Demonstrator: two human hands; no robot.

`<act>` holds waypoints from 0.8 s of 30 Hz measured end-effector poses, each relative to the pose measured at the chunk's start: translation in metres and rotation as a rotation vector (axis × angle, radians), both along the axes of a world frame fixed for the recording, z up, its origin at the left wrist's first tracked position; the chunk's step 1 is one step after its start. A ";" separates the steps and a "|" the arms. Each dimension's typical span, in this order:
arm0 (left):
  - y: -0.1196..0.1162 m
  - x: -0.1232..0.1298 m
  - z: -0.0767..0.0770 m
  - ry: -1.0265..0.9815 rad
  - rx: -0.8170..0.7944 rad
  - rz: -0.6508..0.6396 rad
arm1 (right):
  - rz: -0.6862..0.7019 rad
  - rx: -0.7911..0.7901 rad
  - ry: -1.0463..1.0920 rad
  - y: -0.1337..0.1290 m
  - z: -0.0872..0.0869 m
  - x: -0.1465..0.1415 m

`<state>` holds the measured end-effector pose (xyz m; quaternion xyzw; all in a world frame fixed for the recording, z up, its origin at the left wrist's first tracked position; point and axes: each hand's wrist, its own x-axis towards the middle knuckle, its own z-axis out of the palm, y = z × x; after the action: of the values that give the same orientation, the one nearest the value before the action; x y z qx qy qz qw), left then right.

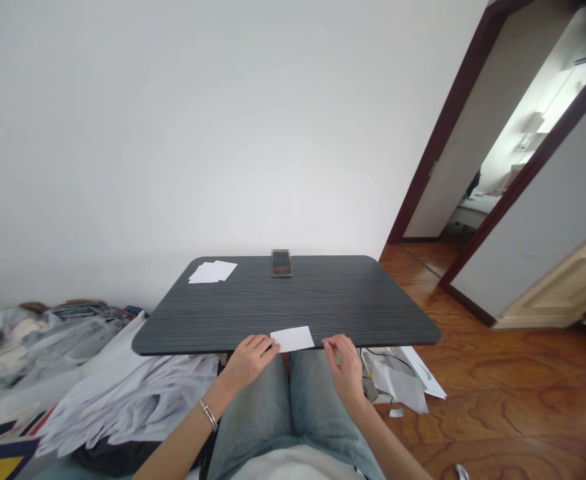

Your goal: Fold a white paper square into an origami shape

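A small white sheet of paper [293, 339] lies at the near edge of the dark table [303, 303], its lower side reaching past the edge. My left hand [251, 360] is closed at the paper's left end, with thumb and fingers gripping the corner. Just right of the paper, apart from it, is my right hand [345, 368]. Its fingers are curled together, and a small yellow-green patch shows inside them, too little to name. Several white sheets [213, 271] lie overlapped at the table's far left. A phone-like device [281, 263] is propped at the back middle.
The table's back edge is against a white wall [253, 133]. Heaped clothes and white cloth [137, 400] fill the left side. Papers and a cable [403, 380] lie below the table's right side, on the wooden floor [513, 387]. An open doorway stands farther right.
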<state>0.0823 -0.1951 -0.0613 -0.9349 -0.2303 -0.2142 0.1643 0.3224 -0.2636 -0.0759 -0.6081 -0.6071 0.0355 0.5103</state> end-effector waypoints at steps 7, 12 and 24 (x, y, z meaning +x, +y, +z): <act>-0.016 0.008 0.030 -0.262 0.151 -0.087 | 0.418 -0.537 0.807 0.000 0.020 -0.013; -0.026 0.014 0.057 -0.405 0.177 -0.157 | 0.491 -0.404 0.894 -0.004 0.059 -0.018; -0.069 0.051 0.113 -1.231 -1.393 -0.038 | 0.477 -0.278 0.787 -0.022 0.099 -0.024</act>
<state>0.1334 -0.2643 0.0520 -0.5480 -0.3383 -0.4884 -0.5888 0.2983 -0.2853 0.0227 -0.4549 -0.4799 0.4598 0.5927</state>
